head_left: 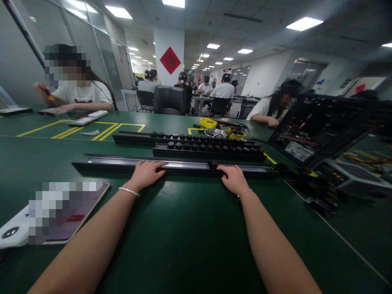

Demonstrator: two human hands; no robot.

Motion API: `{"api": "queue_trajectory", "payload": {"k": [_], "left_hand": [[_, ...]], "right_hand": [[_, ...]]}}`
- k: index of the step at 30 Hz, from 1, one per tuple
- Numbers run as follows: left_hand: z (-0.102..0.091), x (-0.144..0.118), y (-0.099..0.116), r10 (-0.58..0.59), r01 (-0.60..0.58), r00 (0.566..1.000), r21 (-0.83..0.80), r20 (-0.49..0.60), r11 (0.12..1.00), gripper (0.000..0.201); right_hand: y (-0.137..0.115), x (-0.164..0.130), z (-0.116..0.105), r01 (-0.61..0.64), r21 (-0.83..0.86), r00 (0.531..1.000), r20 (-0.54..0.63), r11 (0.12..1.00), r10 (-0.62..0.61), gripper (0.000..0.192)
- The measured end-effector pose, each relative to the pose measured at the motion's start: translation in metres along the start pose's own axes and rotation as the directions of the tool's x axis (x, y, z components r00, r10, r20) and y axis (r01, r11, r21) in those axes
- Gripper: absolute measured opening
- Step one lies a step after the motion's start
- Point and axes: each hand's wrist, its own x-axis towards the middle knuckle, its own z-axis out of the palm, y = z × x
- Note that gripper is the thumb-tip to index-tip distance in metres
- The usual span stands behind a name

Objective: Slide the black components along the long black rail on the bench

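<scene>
A long black rail [186, 165] with a shiny silver channel lies across the green table in front of me. My left hand [147, 174] grips its left half, fingers over the top and thumb along the near side. Farther right, my right hand [234, 179] holds the near edge of the same rail. Its index finger reaches a small black socket piece [212, 164] sitting in the channel; the exact contact is hard to make out. Behind lie two more black rails, the nearer rail [208, 154] and the farther rail [134, 139], both carrying rows of round black sockets.
A phone [76, 220] and a white device [15, 232] lie at left. Yellow bins [208, 122] stand behind the rails. At right are an open black case [324, 126], a metal box [352, 175] and dark cables. Co-workers sit across the table.
</scene>
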Motion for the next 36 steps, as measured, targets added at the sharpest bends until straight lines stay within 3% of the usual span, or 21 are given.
{"api": "queue_trajectory", "payload": {"k": [9, 17, 21, 36], "left_hand": [[0.0, 0.0, -0.001, -0.002, 0.002, 1.0, 0.002, -0.004, 1.0, 0.048], [0.003, 0.001, -0.002, 0.019, -0.019, 1.0, -0.003, -0.023, 1.0, 0.048], [0.004, 0.001, -0.003, 0.022, -0.022, 0.999, -0.011, -0.029, 1.0, 0.049], [0.002, 0.001, -0.001, 0.009, -0.009, 1.0, -0.006, -0.018, 1.0, 0.049]], "right_hand": [[0.002, -0.003, -0.002, -0.024, -0.011, 1.0, -0.004, 1.0, 0.024, 0.045], [0.005, -0.004, -0.004, 0.055, -0.069, 0.998, 0.021, 0.996, -0.054, 0.046], [0.004, -0.005, -0.002, 0.036, -0.081, 0.999, -0.019, 0.996, -0.037, 0.044], [0.011, -0.003, -0.005, 0.061, -0.089, 0.998, 0.013, 0.994, -0.06, 0.05]]}}
